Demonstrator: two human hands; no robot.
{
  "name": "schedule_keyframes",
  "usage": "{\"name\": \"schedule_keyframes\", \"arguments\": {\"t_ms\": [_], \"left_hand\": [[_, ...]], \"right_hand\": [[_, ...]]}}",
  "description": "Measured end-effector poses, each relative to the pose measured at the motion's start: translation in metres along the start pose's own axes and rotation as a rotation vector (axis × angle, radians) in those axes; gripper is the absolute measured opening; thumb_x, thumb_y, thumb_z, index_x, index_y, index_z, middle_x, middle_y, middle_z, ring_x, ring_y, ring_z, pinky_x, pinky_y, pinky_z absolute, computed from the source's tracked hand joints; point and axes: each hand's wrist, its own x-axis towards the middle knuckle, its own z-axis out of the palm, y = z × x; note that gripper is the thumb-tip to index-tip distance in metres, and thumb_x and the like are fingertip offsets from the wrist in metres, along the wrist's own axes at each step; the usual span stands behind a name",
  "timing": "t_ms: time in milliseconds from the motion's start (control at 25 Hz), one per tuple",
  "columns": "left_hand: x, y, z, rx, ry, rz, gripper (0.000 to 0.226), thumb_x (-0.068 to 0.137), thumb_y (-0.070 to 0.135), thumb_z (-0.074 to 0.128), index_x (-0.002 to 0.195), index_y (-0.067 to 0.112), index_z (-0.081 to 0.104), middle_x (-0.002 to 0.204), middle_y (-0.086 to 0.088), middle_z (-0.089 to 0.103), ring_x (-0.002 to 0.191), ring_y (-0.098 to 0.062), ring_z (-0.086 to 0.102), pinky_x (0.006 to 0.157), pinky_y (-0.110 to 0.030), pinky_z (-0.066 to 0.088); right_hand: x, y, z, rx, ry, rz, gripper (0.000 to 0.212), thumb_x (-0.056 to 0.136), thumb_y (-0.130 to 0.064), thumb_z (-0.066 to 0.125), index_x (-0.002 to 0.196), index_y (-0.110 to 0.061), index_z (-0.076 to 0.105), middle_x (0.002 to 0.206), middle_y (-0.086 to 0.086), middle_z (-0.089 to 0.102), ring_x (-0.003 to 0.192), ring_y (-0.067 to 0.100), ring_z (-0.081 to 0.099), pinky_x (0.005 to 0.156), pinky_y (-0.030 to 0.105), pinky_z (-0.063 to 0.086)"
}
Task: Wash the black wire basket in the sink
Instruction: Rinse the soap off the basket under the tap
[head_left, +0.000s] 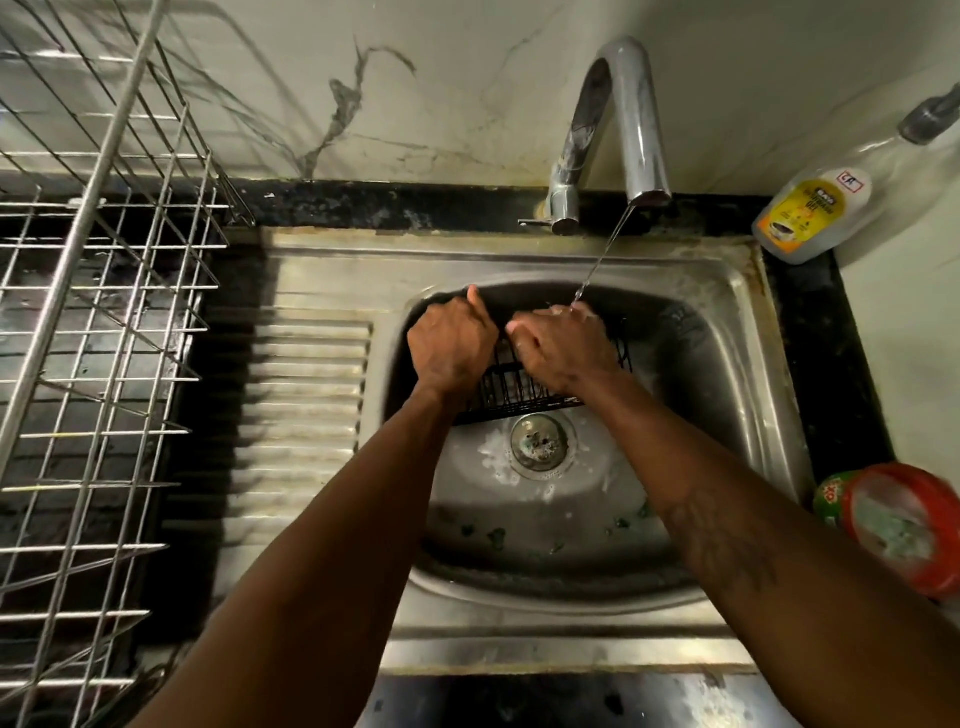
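Two hands work in the steel sink (727, 364), both on one black wire basket (519, 395).

Surroundings:
- chrome dish rack (104, 312) on the black tabletop (831, 338), at left
- ribbed drainboard (306, 389), between rack and basin
- curved tap (623, 119) at the back; its thin water stream (602, 254) lands on the right hand (561, 348)
- yellow-labelled bottle (810, 213), back right
- red tub (904, 525), right, partly cut off

Basket: close black wires, tilted, just behind the sudsy drain strainer (540, 441).

Left hand (452, 343): grip closed round the basket's left end. Right hand: grip curled over its top rim.

Hands cover most of the basket. Anything under the right palm is hidden.
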Motion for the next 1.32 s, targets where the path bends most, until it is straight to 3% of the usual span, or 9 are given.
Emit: {"name": "schedule_keyframes", "arguments": {"t_ms": [160,320,440,640,760,880,1040,1200,1320], "left_hand": [[-0.001,0.005,0.003,-0.024,0.005,-0.007,0.064,0.107,0.037,0.025,0.070,0.010,0.069,0.069,-0.010,0.070,0.064,-0.031,0.067,0.061,-0.032,0.048],[0.001,0.009,0.004,-0.017,0.024,-0.022,0.059,0.105,0.035,0.027,0.074,0.010,0.071,0.074,-0.010,0.072,0.069,-0.032,0.069,0.062,-0.032,0.047],[0.001,0.008,0.005,-0.030,0.011,-0.021,0.058,0.105,0.035,0.027,0.075,0.011,0.072,0.077,-0.010,0.073,0.072,-0.032,0.070,0.067,-0.035,0.051],[-0.003,0.007,0.004,-0.066,0.007,-0.004,0.060,0.106,0.036,0.026,0.070,0.012,0.068,0.067,-0.006,0.064,0.062,-0.026,0.060,0.062,-0.031,0.043],[0.000,0.006,0.002,-0.079,0.014,0.015,0.056,0.105,0.034,0.026,0.071,0.013,0.066,0.065,-0.002,0.059,0.060,-0.024,0.059,0.063,-0.032,0.049],[-0.001,0.008,0.001,-0.074,0.002,0.014,0.054,0.104,0.034,0.029,0.071,0.012,0.067,0.069,-0.007,0.067,0.065,-0.027,0.065,0.063,-0.030,0.047],[-0.002,0.010,-0.002,-0.058,0.000,-0.028,0.054,0.103,0.033,0.031,0.077,0.010,0.072,0.079,-0.011,0.073,0.076,-0.032,0.070,0.065,-0.032,0.040],[-0.018,-0.002,-0.002,-0.064,0.047,-0.063,0.057,0.106,0.031,0.029,0.063,0.014,0.063,0.055,-0.001,0.053,0.052,-0.023,0.051,0.054,-0.026,0.031],[-0.024,-0.003,-0.005,-0.051,0.076,-0.088,0.056,0.106,0.031,0.028,0.055,0.019,0.046,0.048,0.005,0.037,0.044,-0.013,0.037,0.049,-0.024,0.023]], "right_hand": [[-0.009,0.024,-0.003,-0.038,0.030,0.369,0.070,0.109,-0.047,0.019,0.076,-0.013,0.070,0.065,0.005,0.064,0.064,0.023,0.061,0.074,0.036,0.042],[-0.026,-0.033,0.020,-0.067,0.133,0.124,0.037,0.105,-0.035,0.033,0.120,-0.019,0.063,0.115,0.006,0.067,0.109,0.028,0.059,0.105,0.048,0.038],[-0.035,-0.028,0.023,-0.054,0.081,-0.037,0.047,0.105,-0.041,0.032,0.140,-0.017,0.051,0.134,0.005,0.059,0.124,0.027,0.052,0.112,0.047,0.034],[0.016,0.022,-0.012,-0.066,-0.178,0.317,0.075,0.104,-0.060,0.012,0.081,-0.013,0.065,0.082,0.011,0.065,0.079,0.028,0.061,0.076,0.038,0.041],[0.016,0.036,-0.015,-0.108,-0.091,0.390,0.068,0.106,-0.054,0.020,0.074,-0.012,0.063,0.077,0.013,0.065,0.077,0.030,0.062,0.073,0.037,0.042],[-0.018,0.003,0.010,-0.100,0.050,0.346,0.058,0.107,-0.045,0.018,0.104,-0.019,0.070,0.106,0.009,0.070,0.101,0.029,0.061,0.095,0.044,0.038],[-0.035,-0.020,0.022,-0.084,0.056,-0.018,0.053,0.107,-0.048,0.020,0.145,-0.024,0.047,0.143,0.003,0.054,0.135,0.027,0.045,0.118,0.052,0.026],[0.001,0.030,-0.008,-0.086,-0.090,0.148,0.071,0.104,-0.060,0.014,0.098,-0.020,0.073,0.091,0.012,0.071,0.090,0.032,0.067,0.083,0.040,0.047],[0.011,0.017,-0.007,-0.132,0.013,0.119,0.070,0.107,-0.053,0.021,0.072,-0.014,0.067,0.071,0.013,0.067,0.070,0.033,0.067,0.066,0.036,0.044]]}}
